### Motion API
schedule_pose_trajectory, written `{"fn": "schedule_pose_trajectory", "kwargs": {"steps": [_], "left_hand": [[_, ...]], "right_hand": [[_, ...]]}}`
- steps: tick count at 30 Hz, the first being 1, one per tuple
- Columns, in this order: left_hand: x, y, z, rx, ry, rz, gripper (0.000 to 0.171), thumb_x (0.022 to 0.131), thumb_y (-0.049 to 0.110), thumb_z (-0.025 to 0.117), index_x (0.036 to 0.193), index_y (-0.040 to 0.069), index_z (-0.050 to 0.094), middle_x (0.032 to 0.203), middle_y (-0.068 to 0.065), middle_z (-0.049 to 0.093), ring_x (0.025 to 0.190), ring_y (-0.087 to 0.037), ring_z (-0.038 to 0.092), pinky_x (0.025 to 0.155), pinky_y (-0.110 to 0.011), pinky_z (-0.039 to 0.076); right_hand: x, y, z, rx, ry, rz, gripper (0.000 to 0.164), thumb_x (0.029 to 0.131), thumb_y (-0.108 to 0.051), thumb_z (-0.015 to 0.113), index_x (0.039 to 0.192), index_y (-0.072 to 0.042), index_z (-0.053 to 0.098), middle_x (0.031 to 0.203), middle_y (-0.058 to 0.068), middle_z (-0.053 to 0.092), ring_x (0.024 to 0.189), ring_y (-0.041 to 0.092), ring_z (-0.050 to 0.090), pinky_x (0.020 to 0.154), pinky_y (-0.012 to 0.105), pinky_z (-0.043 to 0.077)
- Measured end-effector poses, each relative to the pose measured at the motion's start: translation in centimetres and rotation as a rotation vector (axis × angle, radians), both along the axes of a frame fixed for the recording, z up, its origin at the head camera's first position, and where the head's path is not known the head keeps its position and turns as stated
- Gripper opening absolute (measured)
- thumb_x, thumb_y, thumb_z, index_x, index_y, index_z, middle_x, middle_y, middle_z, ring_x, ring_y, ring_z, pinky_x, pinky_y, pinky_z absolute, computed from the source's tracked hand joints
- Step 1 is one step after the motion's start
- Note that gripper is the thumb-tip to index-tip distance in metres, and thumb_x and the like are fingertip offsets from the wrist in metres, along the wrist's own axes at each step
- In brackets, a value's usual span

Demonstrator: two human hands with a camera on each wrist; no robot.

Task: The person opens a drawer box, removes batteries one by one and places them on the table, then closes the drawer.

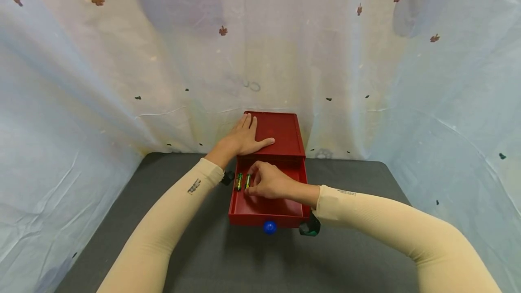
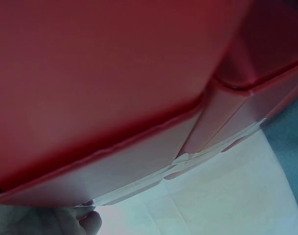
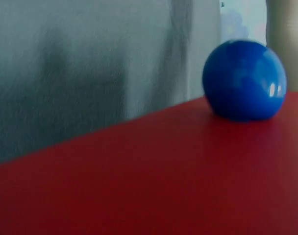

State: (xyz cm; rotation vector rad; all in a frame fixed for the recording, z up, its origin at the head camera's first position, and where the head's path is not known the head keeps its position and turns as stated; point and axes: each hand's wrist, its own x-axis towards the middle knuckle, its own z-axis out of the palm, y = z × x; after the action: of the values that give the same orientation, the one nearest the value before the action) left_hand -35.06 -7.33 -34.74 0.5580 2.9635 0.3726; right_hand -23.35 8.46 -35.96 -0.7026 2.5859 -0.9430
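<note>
A red box [image 1: 278, 132] has its drawer [image 1: 268, 221] pulled out toward me, with a round blue knob [image 1: 270, 227] on the front. My left hand [image 1: 243, 138] lies flat on the box's top at the left, fingers straight and thumb spread. Inside the drawer, my right hand [image 1: 268, 181] pinches a green and black battery [image 1: 247, 181] between thumb and fingers. Just left of it, a second battery [image 1: 239, 181] lies along the drawer's left wall. In the right wrist view, the blue knob [image 3: 244, 81] stands out from the red drawer front [image 3: 154, 181].
Beneath the box spreads a dark grey table [image 1: 195, 257]. A pale curtain [image 1: 268, 58] with leaf prints hangs behind and at both sides. Dark wrist cameras sit near the drawer's left side and its front right corner [image 1: 303, 214].
</note>
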Motion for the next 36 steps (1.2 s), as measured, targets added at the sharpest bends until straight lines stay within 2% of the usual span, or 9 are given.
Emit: {"fn": "schedule_pose_trajectory", "kwargs": {"steps": [7, 22, 29, 36], "left_hand": [[0.0, -0.1, -0.1, -0.009, -0.001, 0.003, 0.113, 0.101, 0.084, 0.036, 0.172, 0.003, 0.001, 0.179, -0.019, -0.010, 0.167, -0.034, -0.009, 0.135, -0.052, 0.008], [0.0, 0.0, 0.1, -0.015, 0.008, 0.015, 0.112, 0.101, 0.083, 0.037, 0.173, 0.003, 0.002, 0.180, -0.018, -0.008, 0.167, -0.033, -0.008, 0.135, -0.051, 0.006], [0.1, -0.1, 0.2, -0.022, -0.001, 0.016, 0.113, 0.101, 0.084, 0.036, 0.172, 0.003, 0.002, 0.180, -0.018, -0.008, 0.167, -0.034, -0.009, 0.135, -0.050, 0.006], [0.1, -0.1, 0.2, -0.011, -0.010, 0.020, 0.114, 0.100, 0.084, 0.037, 0.173, 0.005, 0.001, 0.180, -0.017, -0.009, 0.167, -0.033, -0.009, 0.135, -0.050, 0.006]], "right_hand": [[0.5, 0.7, 1.0, -0.004, -0.005, -0.013, 0.045, 0.096, -0.024, 0.084, 0.129, -0.002, 0.062, 0.081, 0.001, 0.068, 0.067, 0.014, 0.062, 0.064, 0.026, 0.051], [1.1, 3.2, 3.0, -0.078, 0.096, 0.033, 0.043, 0.098, -0.026, 0.079, 0.131, -0.003, 0.064, 0.084, -0.001, 0.068, 0.070, 0.015, 0.063, 0.071, 0.031, 0.056], [1.3, 5.0, 3.8, -0.127, 0.134, 0.020, 0.043, 0.097, -0.024, 0.080, 0.131, -0.004, 0.064, 0.087, 0.000, 0.067, 0.076, 0.017, 0.064, 0.077, 0.034, 0.058], [1.4, 7.1, 4.2, -0.172, 0.206, 0.031, 0.040, 0.096, -0.020, 0.081, 0.130, -0.007, 0.064, 0.085, -0.001, 0.065, 0.075, 0.018, 0.062, 0.074, 0.031, 0.056]]}}
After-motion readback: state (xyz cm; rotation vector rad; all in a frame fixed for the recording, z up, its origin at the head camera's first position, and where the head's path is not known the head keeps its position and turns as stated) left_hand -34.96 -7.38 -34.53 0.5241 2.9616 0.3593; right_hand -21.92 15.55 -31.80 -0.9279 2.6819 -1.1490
